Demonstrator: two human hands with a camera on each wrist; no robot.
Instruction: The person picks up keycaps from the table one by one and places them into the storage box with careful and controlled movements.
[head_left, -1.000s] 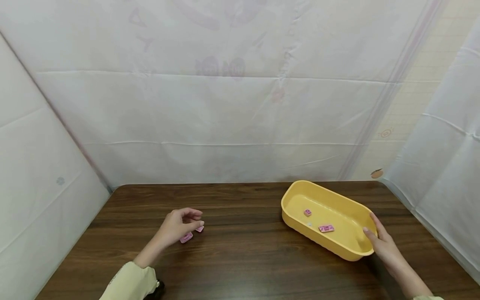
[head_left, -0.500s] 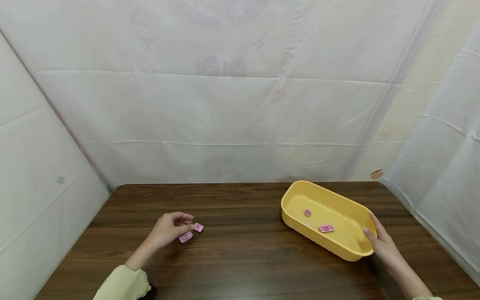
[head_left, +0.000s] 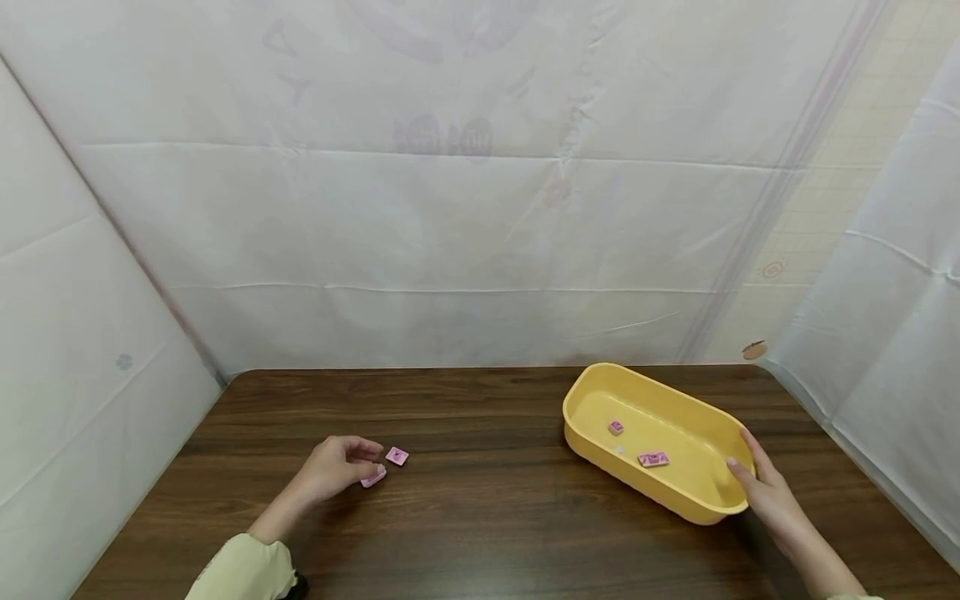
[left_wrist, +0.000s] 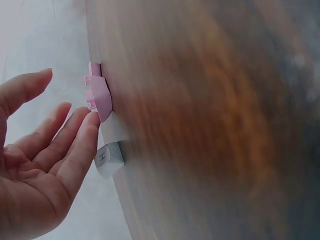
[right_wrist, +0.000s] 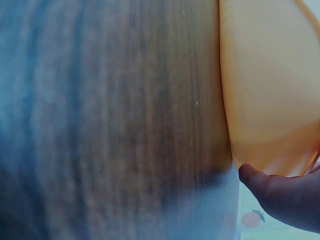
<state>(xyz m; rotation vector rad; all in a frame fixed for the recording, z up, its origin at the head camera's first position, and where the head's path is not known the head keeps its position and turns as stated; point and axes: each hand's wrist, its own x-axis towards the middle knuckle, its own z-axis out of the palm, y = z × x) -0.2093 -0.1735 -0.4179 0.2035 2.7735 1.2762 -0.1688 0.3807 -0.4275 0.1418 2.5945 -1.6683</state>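
My left hand (head_left: pixel 341 468) is low over the table, thumb and fingers apart, with its fingertips right at a pink oblong piece (head_left: pixel 372 477). In the left wrist view this pink piece (left_wrist: pixel 102 99) has slanted sides and small pegs standing up. A smaller pink square piece (head_left: pixel 397 456) lies just beyond the fingertips. Below the fingers in that view is a grey keycap-like block (left_wrist: pixel 109 157) marked H, hidden from the head view. My right hand (head_left: pixel 768 492) grips the near right end of a yellow plastic tray (head_left: pixel 693 504), thumb over the rim.
Inside the tray lie a pink oblong piece (head_left: pixel 653 459), a small pink piece (head_left: pixel 616 427) and a tiny white bit (head_left: pixel 619 450). The dark wooden table (head_left: pixel 480 517) ends at a pale hanging sheet (head_left: pixel 450 325) behind, with sheets at both sides.
My left hand has moved back and left from the small pink square piece and down to the oblong one. The right hand and tray hold still.
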